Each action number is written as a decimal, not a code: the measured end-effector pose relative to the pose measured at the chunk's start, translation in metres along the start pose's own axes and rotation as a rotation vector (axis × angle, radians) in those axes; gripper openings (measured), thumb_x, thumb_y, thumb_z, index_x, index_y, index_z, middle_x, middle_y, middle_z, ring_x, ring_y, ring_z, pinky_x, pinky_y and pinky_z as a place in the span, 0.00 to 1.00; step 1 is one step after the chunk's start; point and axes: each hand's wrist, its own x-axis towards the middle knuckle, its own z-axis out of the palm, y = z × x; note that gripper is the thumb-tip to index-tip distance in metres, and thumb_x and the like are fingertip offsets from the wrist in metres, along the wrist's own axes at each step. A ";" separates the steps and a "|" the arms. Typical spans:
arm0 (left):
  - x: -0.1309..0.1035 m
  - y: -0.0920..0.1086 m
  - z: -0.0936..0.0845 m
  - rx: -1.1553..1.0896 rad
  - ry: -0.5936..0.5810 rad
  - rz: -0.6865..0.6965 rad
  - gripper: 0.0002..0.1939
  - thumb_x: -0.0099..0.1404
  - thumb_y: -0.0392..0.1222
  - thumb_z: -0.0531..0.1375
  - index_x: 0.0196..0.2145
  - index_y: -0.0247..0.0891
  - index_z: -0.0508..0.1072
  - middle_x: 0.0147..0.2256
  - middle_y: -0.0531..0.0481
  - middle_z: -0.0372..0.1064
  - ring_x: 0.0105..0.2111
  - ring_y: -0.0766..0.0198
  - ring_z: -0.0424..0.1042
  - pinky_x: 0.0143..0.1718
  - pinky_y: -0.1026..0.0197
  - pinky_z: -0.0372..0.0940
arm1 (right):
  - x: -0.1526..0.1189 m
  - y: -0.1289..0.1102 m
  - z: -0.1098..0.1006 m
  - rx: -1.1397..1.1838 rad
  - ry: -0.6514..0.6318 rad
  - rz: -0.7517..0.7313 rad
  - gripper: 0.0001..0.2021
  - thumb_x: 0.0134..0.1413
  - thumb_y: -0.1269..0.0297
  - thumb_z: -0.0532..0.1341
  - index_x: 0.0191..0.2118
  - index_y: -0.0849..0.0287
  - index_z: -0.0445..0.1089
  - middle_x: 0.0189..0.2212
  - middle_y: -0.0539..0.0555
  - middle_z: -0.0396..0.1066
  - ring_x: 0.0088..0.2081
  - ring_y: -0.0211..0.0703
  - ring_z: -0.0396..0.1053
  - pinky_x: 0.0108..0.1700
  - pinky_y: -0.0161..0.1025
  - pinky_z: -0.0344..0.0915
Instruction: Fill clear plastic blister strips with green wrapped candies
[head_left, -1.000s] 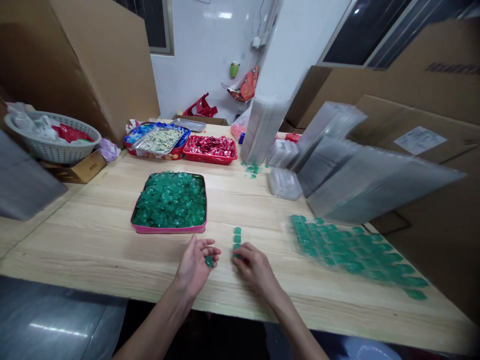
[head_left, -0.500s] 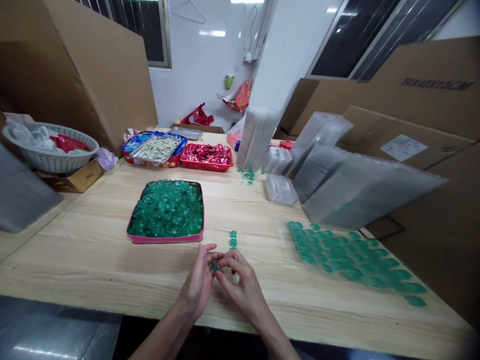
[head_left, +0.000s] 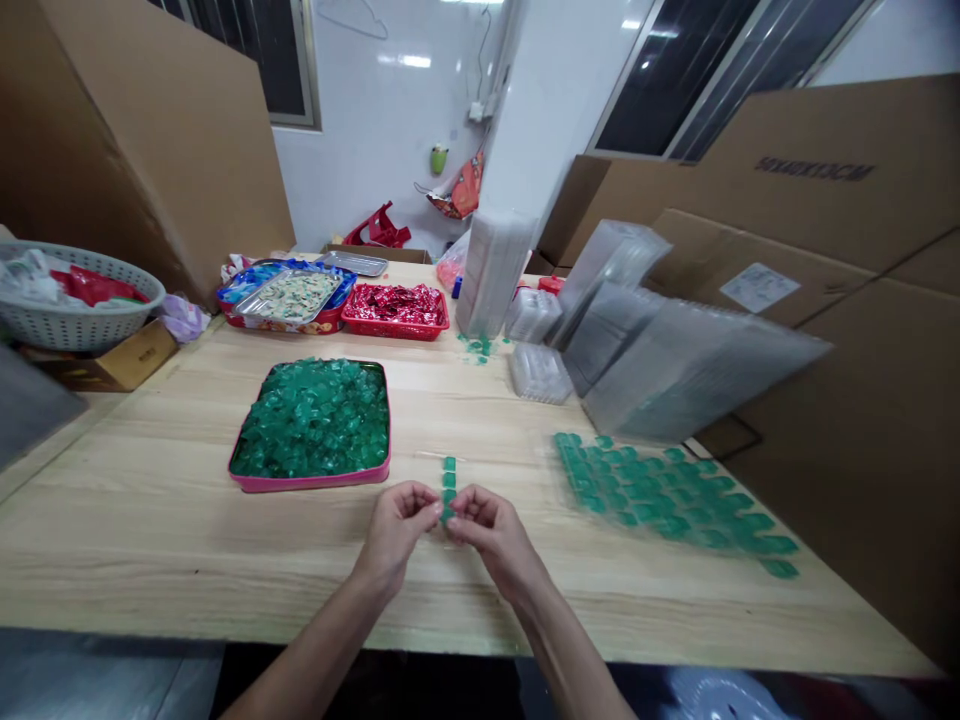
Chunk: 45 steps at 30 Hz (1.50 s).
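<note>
A short column of small green translucent pieces [head_left: 449, 465] runs toward me, apparently in a clear plastic tray whose edges barely show. At its near end, my left hand [head_left: 396, 530] and my right hand [head_left: 495, 535] face each other, each with thumb and forefinger pinched. Between the fingertips is one green piece [head_left: 448, 513], partly covered by them. To the left, a pink-rimmed square tin [head_left: 315, 484] is heaped with loose green pieces [head_left: 311, 420]. On the right lie clear trays [head_left: 667, 500] filled with rows of the same pieces.
Stacks of clear plastic trays [head_left: 697, 370] stand at the back right, beside cardboard boxes [head_left: 847, 400]. A red tray [head_left: 394, 328] of shiny red wrapped pieces and a metal tray [head_left: 292, 297] of pale pieces sit behind the tin. A grey colander [head_left: 90, 325] is far left.
My hands have moved from cupping a green piece near the tray to its column's near end, bringing the piece there. The left palm has turned down. The whole view has shifted slightly.
</note>
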 end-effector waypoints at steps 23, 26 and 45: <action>0.010 -0.033 -0.004 0.987 -0.137 0.201 0.08 0.53 0.31 0.56 0.22 0.37 0.74 0.22 0.51 0.65 0.25 0.63 0.64 0.30 0.63 0.55 | -0.009 0.025 -0.022 -0.838 0.105 -0.123 0.05 0.43 0.67 0.54 0.20 0.58 0.62 0.17 0.48 0.62 0.21 0.37 0.60 0.25 0.32 0.55; 0.012 -0.032 -0.006 0.946 -0.182 0.151 0.07 0.52 0.31 0.57 0.23 0.36 0.75 0.21 0.53 0.66 0.23 0.65 0.64 0.27 0.64 0.56 | -0.010 0.029 -0.026 -0.779 0.091 -0.109 0.04 0.43 0.67 0.55 0.21 0.59 0.62 0.17 0.48 0.62 0.22 0.37 0.60 0.25 0.32 0.55; 0.000 -0.037 -0.019 0.698 -0.332 0.359 0.13 0.51 0.25 0.54 0.29 0.36 0.74 0.28 0.50 0.68 0.27 0.66 0.66 0.30 0.65 0.61 | -0.013 0.029 -0.026 -0.770 -0.031 -0.185 0.04 0.40 0.73 0.58 0.28 0.61 0.67 0.22 0.47 0.62 0.24 0.35 0.59 0.26 0.31 0.56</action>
